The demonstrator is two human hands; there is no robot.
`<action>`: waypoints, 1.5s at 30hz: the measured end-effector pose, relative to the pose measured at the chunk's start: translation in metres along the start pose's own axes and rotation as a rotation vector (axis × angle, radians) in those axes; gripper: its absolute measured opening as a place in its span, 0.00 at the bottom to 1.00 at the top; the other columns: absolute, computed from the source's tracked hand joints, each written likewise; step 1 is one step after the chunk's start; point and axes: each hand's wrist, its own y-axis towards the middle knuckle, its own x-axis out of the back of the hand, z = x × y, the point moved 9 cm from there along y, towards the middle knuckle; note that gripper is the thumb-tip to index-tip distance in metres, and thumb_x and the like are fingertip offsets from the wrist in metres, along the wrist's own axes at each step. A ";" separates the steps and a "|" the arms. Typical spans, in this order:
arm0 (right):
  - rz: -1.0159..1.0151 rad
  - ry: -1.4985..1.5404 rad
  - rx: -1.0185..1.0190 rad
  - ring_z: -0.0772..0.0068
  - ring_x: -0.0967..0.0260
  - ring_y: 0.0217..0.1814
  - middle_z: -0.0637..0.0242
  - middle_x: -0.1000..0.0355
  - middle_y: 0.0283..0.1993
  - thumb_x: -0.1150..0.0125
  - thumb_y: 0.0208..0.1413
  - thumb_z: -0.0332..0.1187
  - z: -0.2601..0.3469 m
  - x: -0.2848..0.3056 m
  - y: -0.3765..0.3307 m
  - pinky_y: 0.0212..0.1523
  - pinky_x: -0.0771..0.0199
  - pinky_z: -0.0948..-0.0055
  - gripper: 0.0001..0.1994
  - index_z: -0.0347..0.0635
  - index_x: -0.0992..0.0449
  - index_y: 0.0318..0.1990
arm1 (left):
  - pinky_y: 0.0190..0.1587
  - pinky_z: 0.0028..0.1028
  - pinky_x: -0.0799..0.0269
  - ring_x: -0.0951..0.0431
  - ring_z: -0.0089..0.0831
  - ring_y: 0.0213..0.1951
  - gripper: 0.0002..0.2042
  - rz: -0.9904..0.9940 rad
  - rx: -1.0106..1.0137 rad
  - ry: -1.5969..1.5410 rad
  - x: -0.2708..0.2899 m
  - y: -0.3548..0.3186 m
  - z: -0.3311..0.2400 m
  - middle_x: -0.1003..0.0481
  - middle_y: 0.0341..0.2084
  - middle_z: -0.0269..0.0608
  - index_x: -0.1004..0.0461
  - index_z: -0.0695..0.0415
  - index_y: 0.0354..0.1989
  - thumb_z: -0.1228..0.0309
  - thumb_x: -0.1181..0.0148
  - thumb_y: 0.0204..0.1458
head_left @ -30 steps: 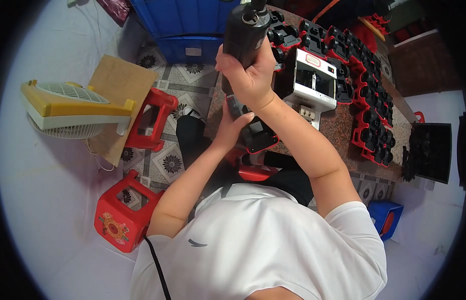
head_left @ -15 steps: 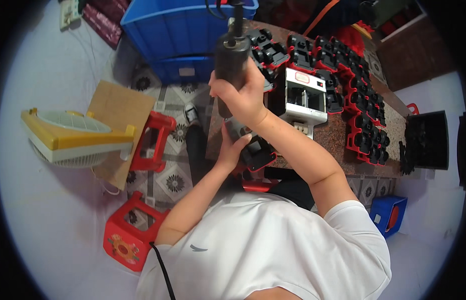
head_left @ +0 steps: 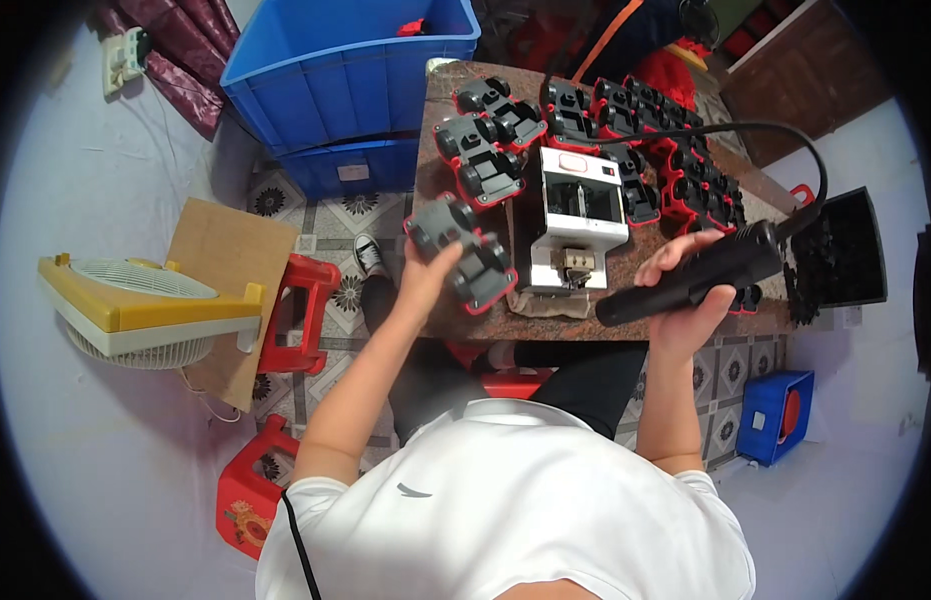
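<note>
My left hand (head_left: 426,272) grips a grey toy car body with a red base (head_left: 461,253), lifted just over the near left corner of the brown table (head_left: 437,100). My right hand (head_left: 685,290) is closed around a black corded electric screwdriver (head_left: 700,272), held level over the table's near right edge, tip pointing left. Its black cable (head_left: 785,135) arcs up to the right. A white box-shaped machine (head_left: 577,218) stands between my hands. Behind it lie several more grey and red toy car bodies (head_left: 485,150), some in rows at the back right (head_left: 675,150).
A large blue bin (head_left: 335,70) stands left of the table over a second blue crate. A yellow and white fan (head_left: 135,305), a cardboard sheet (head_left: 225,270) and red stools (head_left: 295,310) are on the left floor. A black tray (head_left: 835,260) and small blue box (head_left: 775,415) sit right.
My right hand has swung the screwdriver from upright in front of me down to the right, lying level. My left hand has carried the toy car body up and left, over the table corner.
</note>
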 end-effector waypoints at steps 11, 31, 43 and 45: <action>-0.092 0.088 -0.068 0.71 0.32 0.26 0.59 0.34 0.30 0.35 0.45 0.58 -0.003 0.042 -0.039 0.27 0.27 0.74 0.36 0.36 0.40 0.48 | 0.57 0.36 0.40 0.37 0.49 0.56 0.24 -0.130 -0.894 1.178 -0.053 -0.008 -0.139 0.35 0.51 0.53 0.33 0.56 0.52 0.72 0.41 0.42; -0.087 0.282 -0.103 0.72 0.32 0.27 0.61 0.33 0.30 0.32 0.41 0.58 0.004 0.080 -0.021 0.29 0.27 0.75 0.37 0.38 0.40 0.48 | 0.31 0.43 0.29 0.24 0.49 0.31 0.14 0.736 -0.525 2.034 -0.127 0.066 -0.102 0.26 0.24 0.49 0.33 0.57 0.38 0.76 0.43 0.40; -0.125 0.204 -0.053 0.71 0.32 0.24 0.61 0.34 0.28 0.35 0.43 0.59 0.005 0.090 0.013 0.25 0.26 0.73 0.36 0.40 0.42 0.47 | 0.37 0.43 0.29 0.25 0.52 0.36 0.12 0.210 -0.539 1.764 -0.043 0.164 -0.288 0.25 0.30 0.54 0.28 0.58 0.34 0.74 0.43 0.38; -0.145 0.187 -0.117 0.70 0.32 0.24 0.60 0.34 0.27 0.34 0.42 0.59 -0.002 0.086 0.015 0.25 0.26 0.73 0.36 0.40 0.42 0.47 | 0.38 0.44 0.29 0.25 0.53 0.37 0.12 -0.030 -0.655 1.933 -0.032 0.223 -0.319 0.25 0.30 0.55 0.28 0.57 0.35 0.74 0.43 0.37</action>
